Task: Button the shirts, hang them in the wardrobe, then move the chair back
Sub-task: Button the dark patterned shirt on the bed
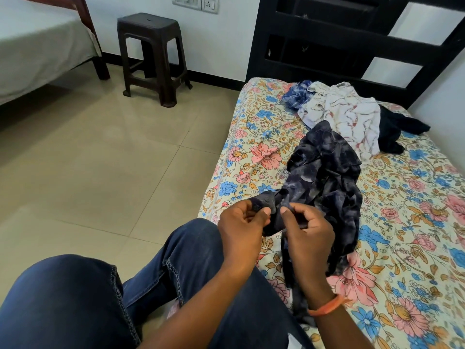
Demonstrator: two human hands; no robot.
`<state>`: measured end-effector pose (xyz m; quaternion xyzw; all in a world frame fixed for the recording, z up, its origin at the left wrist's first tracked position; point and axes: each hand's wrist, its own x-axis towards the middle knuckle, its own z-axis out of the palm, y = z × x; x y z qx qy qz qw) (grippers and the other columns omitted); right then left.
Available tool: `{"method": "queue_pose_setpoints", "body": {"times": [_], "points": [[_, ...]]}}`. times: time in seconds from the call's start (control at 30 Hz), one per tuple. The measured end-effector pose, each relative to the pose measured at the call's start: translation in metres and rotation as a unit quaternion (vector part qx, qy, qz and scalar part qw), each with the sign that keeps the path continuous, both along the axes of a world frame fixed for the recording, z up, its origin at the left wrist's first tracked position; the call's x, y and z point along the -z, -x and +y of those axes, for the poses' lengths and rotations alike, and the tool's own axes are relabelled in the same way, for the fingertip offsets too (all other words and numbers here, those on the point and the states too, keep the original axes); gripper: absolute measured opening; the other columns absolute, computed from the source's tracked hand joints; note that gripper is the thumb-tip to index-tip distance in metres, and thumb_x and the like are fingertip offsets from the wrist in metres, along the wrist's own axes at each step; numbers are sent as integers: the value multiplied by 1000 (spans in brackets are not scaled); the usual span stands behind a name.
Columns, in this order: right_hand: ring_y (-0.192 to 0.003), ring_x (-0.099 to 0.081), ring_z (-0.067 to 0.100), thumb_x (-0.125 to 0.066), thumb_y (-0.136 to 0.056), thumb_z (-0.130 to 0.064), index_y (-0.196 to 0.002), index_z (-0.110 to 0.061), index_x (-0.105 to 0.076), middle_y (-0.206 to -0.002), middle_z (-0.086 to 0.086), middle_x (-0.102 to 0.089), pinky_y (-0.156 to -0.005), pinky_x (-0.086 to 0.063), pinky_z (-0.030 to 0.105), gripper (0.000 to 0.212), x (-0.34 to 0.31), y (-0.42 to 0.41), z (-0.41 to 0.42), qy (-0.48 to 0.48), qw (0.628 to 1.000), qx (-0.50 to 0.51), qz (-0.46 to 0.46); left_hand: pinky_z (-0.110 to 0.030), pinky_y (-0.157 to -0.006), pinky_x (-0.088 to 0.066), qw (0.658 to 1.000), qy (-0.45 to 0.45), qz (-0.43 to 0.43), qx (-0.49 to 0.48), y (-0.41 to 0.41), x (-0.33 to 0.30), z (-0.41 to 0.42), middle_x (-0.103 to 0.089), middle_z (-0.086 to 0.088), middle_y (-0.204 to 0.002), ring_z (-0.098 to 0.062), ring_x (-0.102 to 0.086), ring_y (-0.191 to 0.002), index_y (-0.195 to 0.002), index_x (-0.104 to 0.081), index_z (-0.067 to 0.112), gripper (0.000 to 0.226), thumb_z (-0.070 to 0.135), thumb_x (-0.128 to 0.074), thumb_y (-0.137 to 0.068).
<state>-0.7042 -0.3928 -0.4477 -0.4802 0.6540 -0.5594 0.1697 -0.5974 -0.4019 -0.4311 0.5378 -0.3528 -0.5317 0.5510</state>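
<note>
A dark navy patterned shirt [327, 177] lies crumpled on the floral bedsheet [415, 222], its near edge lifted toward me. My left hand [241, 230] pinches one edge of that shirt between thumb and fingers. My right hand [309, 235] pinches the facing edge a few centimetres to the right. Farther up the bed lie a white patterned shirt [344, 114], a blue checked shirt [295, 95] and a dark garment [395, 129]. No wardrobe is in view.
A dark brown plastic stool [151, 56] stands by the wall on the tiled floor [100, 159]. A second bed [37, 46] sits at far left. A black headboard [339, 41] rises behind the floral bed. My jeans-clad legs [100, 298] fill the lower left.
</note>
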Motion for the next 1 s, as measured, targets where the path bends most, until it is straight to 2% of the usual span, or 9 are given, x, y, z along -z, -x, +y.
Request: {"method": "queue_pose_setpoints", "body": {"times": [0.07,0.13,0.33,0.53,0.67,0.73,0.83,0.9,1.0], "points": [[-95,-60,-3,-73,-87,-6,-92,-13,-75,-100,-4,-65,-79,-44,7,9,-1,-3,-1,26,996,-14,84,-29,-69,-61,1000,10,-17,8,2,-1,3,-75,2,-76,-15,-73,-73,-82,-71,24,17,7,-74,-85],[-95,-58,-6,-69,-90,-3,-95,-9,-73,-99,-4,-63,-79,-42,4,10,0,-5,-2,22,994,-27,105,-22,-65,-58,999,24,-36,7,2,-2,5,-75,3,-76,-13,-73,-72,-81,-70,26,18,9,-74,-85],[-92,-61,-2,-67,-91,-4,-94,-10,-73,-96,-7,-65,-74,-44,5,9,-2,-8,0,-1,996,-45,71,-27,-67,-61,997,31,-75,-6,1,0,4,-73,7,-76,-10,-72,-72,-82,-70,28,16,13,-73,-87],[-89,-62,-2,-69,-90,-3,-90,-10,-74,-94,-6,-67,-73,-45,6,9,-5,-8,-1,-24,997,-67,35,-19,-61,-56,996,40,-80,-20,1,-2,5,-72,6,-76,-9,-70,-71,-86,-67,26,15,12,-74,-86],[-84,-65,5,-69,-91,-6,-84,-13,-73,-90,-6,-67,-72,-49,13,11,-4,-6,0,-41,996,-75,8,-25,-56,-55,990,54,-118,-57,-3,1,7,-64,3,-78,-14,-67,-63,-91,-44,25,37,18,-79,-81],[-83,-66,8,-67,-92,-8,-83,-14,-72,-90,-5,-67,-73,-53,21,12,-1,-5,1,-53,995,-81,-9,-27,-55,-51,959,112,-254,-61,-4,2,6,-52,11,-92,-16,-60,-64,-93,-38,30,41,24,-78,-82],[-82,-66,10,-65,-93,-6,-83,-14,-71,-91,-3,-68,-73,-54,25,14,0,-5,2,-57,994,-91,-24,-28,-54,-49,887,219,-405,-43,-7,6,2,-36,11,-110,-18,-58,-74,-106,-56,33,28,20,-71,-86],[-83,-66,11,-66,-92,-5,-83,-13,-72,-90,-2,-68,-74,-54,25,14,1,-4,1,-54,994,-96,-19,-32,-56,-49,819,304,-485,-47,-11,13,-3,-44,1,-116,-24,-56,-84,-103,-69,22,17,18,-64,-87],[-85,-67,13,-66,-93,-5,-85,-13,-72,-91,-2,-68,-75,-55,26,13,2,-2,0,-54,993,-98,-27,-35,-64,-44,728,359,-582,-41,-16,21,-12,-60,-6,-108,-26,-51,-89,-89,-73,16,14,21,-59,-88]]}}
